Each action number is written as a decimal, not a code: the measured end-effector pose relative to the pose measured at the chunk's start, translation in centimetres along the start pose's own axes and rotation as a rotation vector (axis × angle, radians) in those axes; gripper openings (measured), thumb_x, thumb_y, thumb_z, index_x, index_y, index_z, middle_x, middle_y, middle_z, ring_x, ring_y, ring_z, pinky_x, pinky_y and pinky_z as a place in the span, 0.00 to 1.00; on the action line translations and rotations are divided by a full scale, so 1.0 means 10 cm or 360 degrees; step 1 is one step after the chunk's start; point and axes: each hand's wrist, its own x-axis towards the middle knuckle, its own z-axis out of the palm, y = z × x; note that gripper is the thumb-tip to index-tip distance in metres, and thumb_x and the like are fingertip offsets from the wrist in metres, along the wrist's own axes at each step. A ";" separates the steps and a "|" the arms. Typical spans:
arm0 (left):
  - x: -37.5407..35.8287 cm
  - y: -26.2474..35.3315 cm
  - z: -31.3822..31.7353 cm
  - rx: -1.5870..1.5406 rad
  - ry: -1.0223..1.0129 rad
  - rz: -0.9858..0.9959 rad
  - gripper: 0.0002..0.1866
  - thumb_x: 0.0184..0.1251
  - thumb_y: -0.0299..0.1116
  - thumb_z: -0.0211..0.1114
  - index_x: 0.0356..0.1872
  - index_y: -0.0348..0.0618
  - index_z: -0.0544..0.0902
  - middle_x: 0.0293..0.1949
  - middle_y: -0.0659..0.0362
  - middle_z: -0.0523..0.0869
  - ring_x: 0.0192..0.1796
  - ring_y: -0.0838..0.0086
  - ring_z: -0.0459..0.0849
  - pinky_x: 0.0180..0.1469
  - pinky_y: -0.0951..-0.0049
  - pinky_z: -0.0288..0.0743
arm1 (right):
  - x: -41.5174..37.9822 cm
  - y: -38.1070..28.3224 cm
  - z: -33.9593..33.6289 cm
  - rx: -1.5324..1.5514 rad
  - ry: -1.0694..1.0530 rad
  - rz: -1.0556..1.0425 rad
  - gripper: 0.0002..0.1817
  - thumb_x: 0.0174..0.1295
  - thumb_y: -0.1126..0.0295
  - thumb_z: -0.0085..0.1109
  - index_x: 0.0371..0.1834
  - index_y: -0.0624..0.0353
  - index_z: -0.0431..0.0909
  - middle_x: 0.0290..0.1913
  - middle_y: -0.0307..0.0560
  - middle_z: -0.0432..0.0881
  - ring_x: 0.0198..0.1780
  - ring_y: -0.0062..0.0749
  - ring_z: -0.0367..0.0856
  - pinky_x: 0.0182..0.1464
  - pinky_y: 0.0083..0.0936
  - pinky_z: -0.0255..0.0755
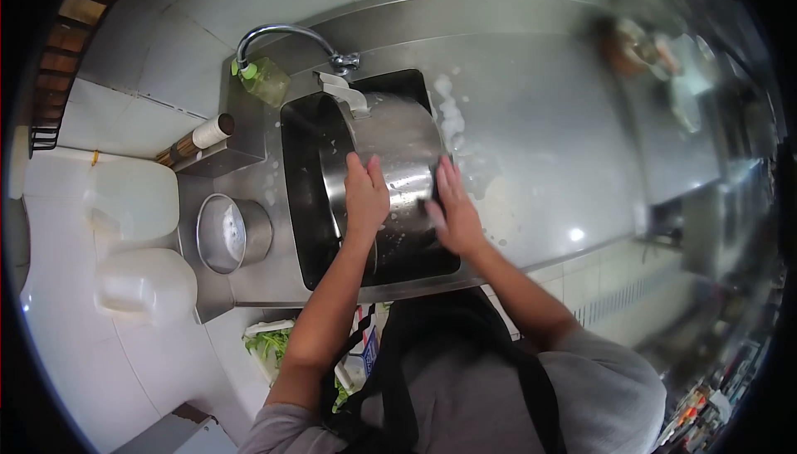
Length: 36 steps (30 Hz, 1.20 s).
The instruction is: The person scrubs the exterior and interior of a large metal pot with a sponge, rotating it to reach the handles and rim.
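Observation:
A big stainless steel stockpot (398, 134) lies on its side in the dark sink basin (307, 205), its open mouth facing left. Its wall is wet, with drops and a bright reflection. A flat metal handle (340, 89) juts out near the tap. My left hand (365, 198) grips the pot at its rim, fingers over the edge. At the opposite, base end, my right hand (457, 215) holds the pot, its thumb along the wall and its fingers stretched over the base edge. The pot's inside is mostly hidden.
A curved tap (290, 29) and a green pump bottle (264, 80) stand behind the sink. Left are a small metal pot (256, 234), a bamboo brush (199, 137) and white plastic jugs (145, 284). Suds (450, 114) streak the steel counter (548, 139). Leafy greens (270, 344) sit below.

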 end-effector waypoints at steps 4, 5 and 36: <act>-0.06 -0.08 0.03 -0.0039 0.0024 0.0120 0.16 0.77 0.39 0.51 0.44 0.32 0.67 0.35 0.32 0.81 0.41 0.33 0.78 0.43 0.45 0.69 | 0.74 0.24 0.14 0.0129 0.0090 0.0059 0.35 0.69 0.59 0.51 0.73 0.70 0.56 0.75 0.67 0.57 0.76 0.68 0.51 0.75 0.48 0.50; 0.02 -0.06 0.03 -0.0012 0.0028 0.0178 0.16 0.77 0.39 0.51 0.45 0.32 0.67 0.35 0.32 0.81 0.42 0.32 0.78 0.43 0.44 0.69 | 0.87 0.26 0.16 0.0074 0.0129 0.0057 0.35 0.69 0.59 0.51 0.73 0.71 0.56 0.74 0.67 0.58 0.75 0.68 0.52 0.75 0.47 0.49; -0.93 -0.49 0.13 0.0045 0.0159 -0.0050 0.13 0.77 0.38 0.47 0.44 0.36 0.70 0.31 0.33 0.81 0.37 0.32 0.77 0.40 0.36 0.66 | 0.69 -0.52 0.25 -0.0124 0.0035 -0.0631 0.24 0.64 0.64 0.55 0.63 0.59 0.73 0.69 0.54 0.68 0.71 0.56 0.63 0.70 0.48 0.58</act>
